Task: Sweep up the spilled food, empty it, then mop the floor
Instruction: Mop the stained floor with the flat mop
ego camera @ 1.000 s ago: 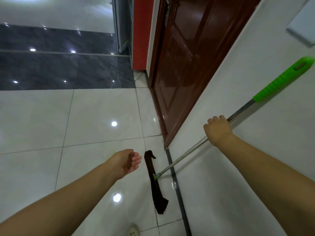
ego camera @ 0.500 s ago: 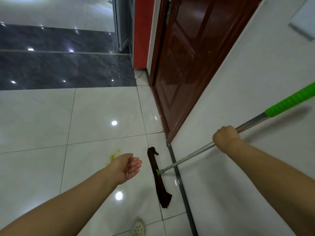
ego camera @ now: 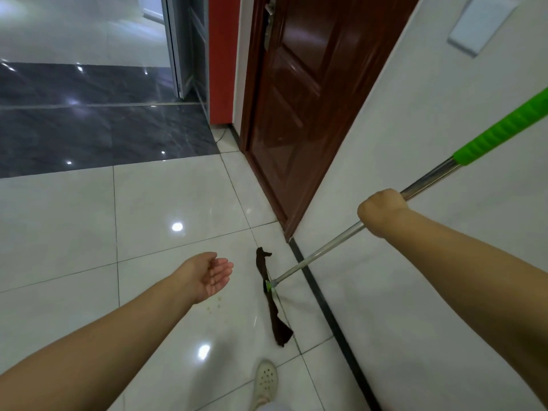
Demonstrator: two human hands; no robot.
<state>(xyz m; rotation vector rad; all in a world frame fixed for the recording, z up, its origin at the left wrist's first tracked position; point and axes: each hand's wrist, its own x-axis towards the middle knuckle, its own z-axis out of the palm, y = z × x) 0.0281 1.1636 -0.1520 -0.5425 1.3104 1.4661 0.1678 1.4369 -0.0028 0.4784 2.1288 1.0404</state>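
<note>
My right hand grips the metal shaft of a mop, below its green grip. The mop's dark brown cloth head lies flat on the white tiled floor, close to the wall. My left hand hovers above the floor to the left of the mop head, palm up with relaxed fingers, holding nothing. A faint patch of yellowish specks marks the tile just below that hand.
A dark brown door and a white wall run along the right, with a black strip at the wall's foot. Dark grey tiles lie farther ahead. My white shoe is at the bottom.
The mop handle has tipped lower and outward from the wall, and my right hand moved right with it. The mop head slid slightly. My left hand turned palm up.
</note>
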